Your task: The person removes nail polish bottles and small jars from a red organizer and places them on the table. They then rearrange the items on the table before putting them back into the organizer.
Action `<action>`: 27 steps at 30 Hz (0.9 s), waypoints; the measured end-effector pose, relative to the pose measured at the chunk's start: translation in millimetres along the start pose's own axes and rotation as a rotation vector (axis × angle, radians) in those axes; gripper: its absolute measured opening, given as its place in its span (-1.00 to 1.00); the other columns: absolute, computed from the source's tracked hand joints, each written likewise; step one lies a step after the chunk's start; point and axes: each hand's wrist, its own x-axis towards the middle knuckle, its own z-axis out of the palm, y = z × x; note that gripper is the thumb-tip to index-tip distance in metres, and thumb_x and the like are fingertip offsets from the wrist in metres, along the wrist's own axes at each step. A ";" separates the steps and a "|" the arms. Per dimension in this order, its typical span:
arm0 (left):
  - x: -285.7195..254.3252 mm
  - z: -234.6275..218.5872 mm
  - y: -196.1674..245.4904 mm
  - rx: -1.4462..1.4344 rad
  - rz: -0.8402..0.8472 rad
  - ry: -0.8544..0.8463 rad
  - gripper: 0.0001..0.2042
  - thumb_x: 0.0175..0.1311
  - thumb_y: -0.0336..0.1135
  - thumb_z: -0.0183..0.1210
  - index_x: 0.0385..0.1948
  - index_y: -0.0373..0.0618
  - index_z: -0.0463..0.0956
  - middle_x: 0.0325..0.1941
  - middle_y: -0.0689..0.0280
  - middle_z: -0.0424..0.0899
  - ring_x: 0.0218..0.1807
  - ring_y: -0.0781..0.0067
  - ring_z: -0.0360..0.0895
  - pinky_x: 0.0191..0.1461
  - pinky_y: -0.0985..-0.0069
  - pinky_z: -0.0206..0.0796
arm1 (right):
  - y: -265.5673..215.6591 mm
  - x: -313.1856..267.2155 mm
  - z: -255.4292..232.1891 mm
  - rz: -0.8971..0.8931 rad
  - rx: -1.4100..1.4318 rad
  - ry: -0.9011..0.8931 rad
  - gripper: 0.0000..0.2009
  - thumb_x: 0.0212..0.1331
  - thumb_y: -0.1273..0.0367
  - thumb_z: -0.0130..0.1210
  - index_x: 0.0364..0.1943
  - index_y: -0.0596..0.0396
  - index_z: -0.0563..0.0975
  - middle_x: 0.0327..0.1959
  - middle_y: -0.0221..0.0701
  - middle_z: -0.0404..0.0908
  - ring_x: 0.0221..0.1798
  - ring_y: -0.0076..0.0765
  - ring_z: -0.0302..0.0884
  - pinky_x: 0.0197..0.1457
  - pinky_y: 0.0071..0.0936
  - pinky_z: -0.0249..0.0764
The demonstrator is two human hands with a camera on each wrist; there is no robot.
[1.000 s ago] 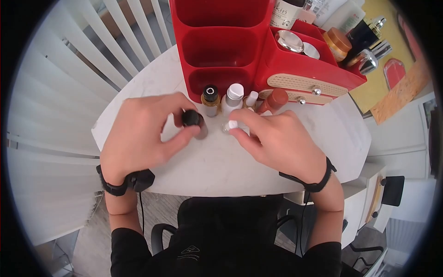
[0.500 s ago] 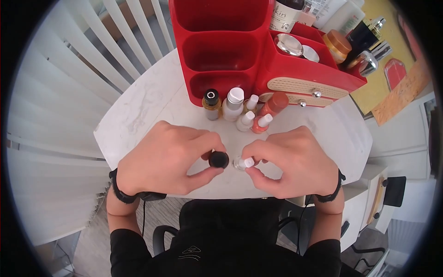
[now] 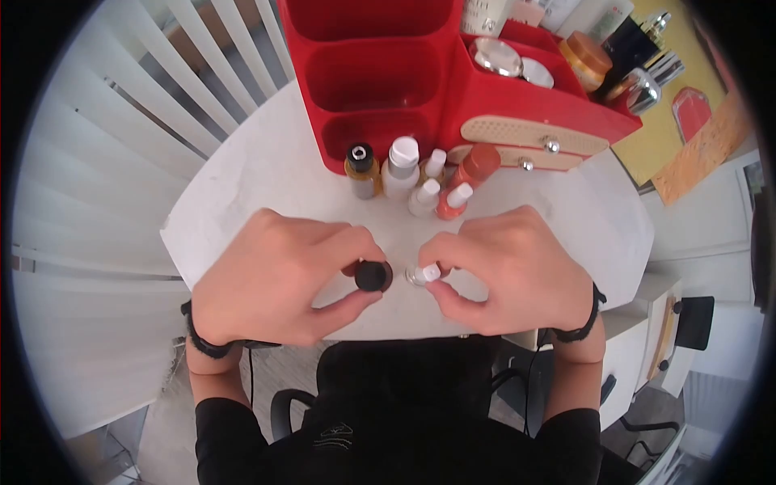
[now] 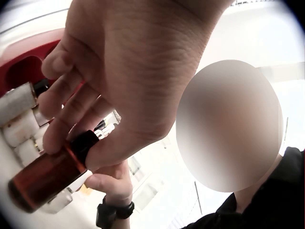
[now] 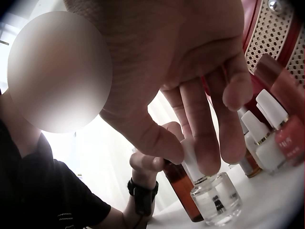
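Note:
My left hand point(image 3: 279, 275) pinches the black cap point(image 3: 371, 276) of an amber bottle point(image 4: 47, 179), thumb on one side and fingers on the other. Opposite it, my right hand point(image 3: 517, 271) grips the white cap point(image 3: 431, 272) of a clear nail polish bottle point(image 5: 217, 200) between thumb and fingers. The two bottles stand side by side near the table's front edge, a small gap between them in the head view. Behind them are a white nail polish bottle point(image 3: 423, 200) and a coral nail polish bottle point(image 3: 454, 204).
Further back stand a black-topped bottle point(image 3: 363, 174), a white bottle point(image 3: 402, 170), a small white-capped bottle point(image 3: 434, 165) and a reddish-brown bottle point(image 3: 478, 168). A red organizer point(image 3: 449, 121) with drawers and cosmetics rises behind them on the white table point(image 3: 218, 198).
Both hands have drawn the amber bottle and the clear nail polish bottle from near the back group toward the front edge. Over the last half second they have barely moved.

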 end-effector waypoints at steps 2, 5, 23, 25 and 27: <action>-1.8 1.6 0.0 -0.014 -0.017 0.015 -0.73 0.14 -0.34 0.54 -0.12 0.04 0.75 -0.35 0.40 0.83 -0.41 0.32 0.76 -0.37 0.45 0.51 | 0.1 0.5 -2.6 0.022 -0.040 -0.063 -0.83 0.13 0.40 0.40 -0.25 -0.08 0.61 -0.64 -0.45 0.51 -0.55 -0.19 0.59 -0.49 -0.18 0.37; -1.4 3.0 -1.1 -0.011 -0.015 0.014 -0.73 0.14 -0.34 0.54 -0.12 0.02 0.74 -0.35 0.39 0.83 -0.38 0.30 0.78 -0.34 0.44 0.52 | 0.4 0.8 -1.6 0.006 -0.037 -0.052 -0.83 0.12 0.40 0.40 -0.26 -0.07 0.61 -0.64 -0.44 0.50 -0.55 -0.19 0.57 -0.49 -0.19 0.37; 2.7 -21.4 -22.4 -0.086 -0.271 0.202 -0.72 0.35 -0.32 0.48 0.01 -0.15 0.69 -0.29 0.43 0.76 -0.42 0.61 0.55 -0.34 0.52 0.29 | -2.3 0.6 12.2 -0.038 0.020 -0.113 -0.83 0.33 0.27 0.42 -0.14 -0.10 0.66 -0.54 -0.47 0.67 -0.42 -0.24 0.73 -0.41 -0.23 0.49; 14.0 -13.4 -32.6 -0.085 -0.304 0.269 -0.72 0.39 -0.34 0.45 0.06 -0.15 0.69 -0.28 0.44 0.76 -0.43 0.62 0.50 -0.34 0.51 0.28 | -2.9 1.9 5.7 -0.041 0.047 -0.102 -0.80 0.34 0.24 0.43 -0.07 -0.09 0.68 -0.53 -0.45 0.70 -0.43 -0.24 0.74 -0.40 -0.23 0.52; 21.0 -2.4 -40.4 -0.039 -0.289 0.336 -0.69 0.48 -0.37 0.37 0.20 -0.10 0.67 -0.29 0.46 0.75 -0.48 0.61 0.42 -0.35 0.49 0.27 | 0.6 2.1 -0.7 -0.045 0.072 -0.091 -0.76 0.36 0.22 0.43 -0.01 -0.08 0.69 -0.51 -0.44 0.73 -0.44 -0.23 0.75 -0.39 -0.23 0.54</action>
